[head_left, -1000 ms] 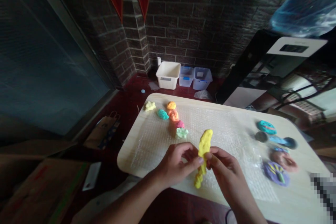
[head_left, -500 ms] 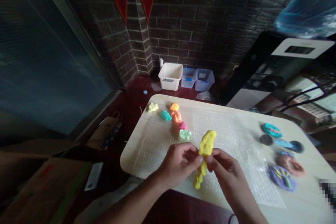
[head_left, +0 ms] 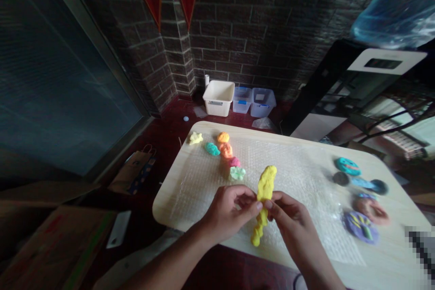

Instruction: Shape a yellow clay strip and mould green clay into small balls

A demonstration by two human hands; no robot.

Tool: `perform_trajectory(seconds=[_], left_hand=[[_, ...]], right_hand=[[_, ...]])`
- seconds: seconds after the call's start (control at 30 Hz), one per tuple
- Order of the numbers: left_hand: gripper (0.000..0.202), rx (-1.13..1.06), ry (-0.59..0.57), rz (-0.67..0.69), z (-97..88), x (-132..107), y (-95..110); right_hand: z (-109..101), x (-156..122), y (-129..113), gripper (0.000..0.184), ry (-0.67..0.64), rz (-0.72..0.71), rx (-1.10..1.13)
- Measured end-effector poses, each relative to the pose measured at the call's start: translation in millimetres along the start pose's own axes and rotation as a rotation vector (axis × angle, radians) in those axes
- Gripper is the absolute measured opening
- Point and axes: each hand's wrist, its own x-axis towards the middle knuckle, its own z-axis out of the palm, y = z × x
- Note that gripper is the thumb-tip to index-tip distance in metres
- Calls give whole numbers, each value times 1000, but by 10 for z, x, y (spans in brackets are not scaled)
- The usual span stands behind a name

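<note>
A long, lumpy piece of yellow modelling clay (head_left: 267, 183) is held up above the table, thick at its upper end and narrow and knobbly at the lower. My left hand (head_left: 234, 210) pinches its middle from the left, thumb in front. From the right, my right hand (head_left: 288, 213) pinches the same spot, its thumb close to the other one. The fingers behind the clay are partly hidden. Beyond the hands lie a pale green lump (head_left: 237, 173), a pink lump (head_left: 234, 161), an orange lump (head_left: 226, 150) and a teal lump (head_left: 212, 148).
Bubble wrap (head_left: 288, 158) covers much of the wooden table (head_left: 166, 201). At the right lie a teal disc (head_left: 348, 166), a blue bar with dark round ends (head_left: 362, 183), a pinkish ring (head_left: 374, 210) and a purple disc (head_left: 360, 228). A white bin (head_left: 218, 99) stands on the floor behind.
Both hands keep their pinch on the yellow clay, which is nearly unmoved. The surroundings have shifted slightly left in the view.
</note>
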Motion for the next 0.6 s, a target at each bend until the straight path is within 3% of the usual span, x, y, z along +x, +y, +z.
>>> perform_trajectory(seconds=[0.37, 0.47, 0.6], left_hand=[[28, 70, 37, 58, -47, 4, 30], [27, 187, 203, 103, -195, 60, 37], [20, 498, 570, 190, -519, 239, -20]], right_hand=[[-8, -5, -33, 24, 16, 1, -33], [-11, -9, -42, 27, 37, -5, -57], [-21, 14, -42, 30, 57, -13, -52]])
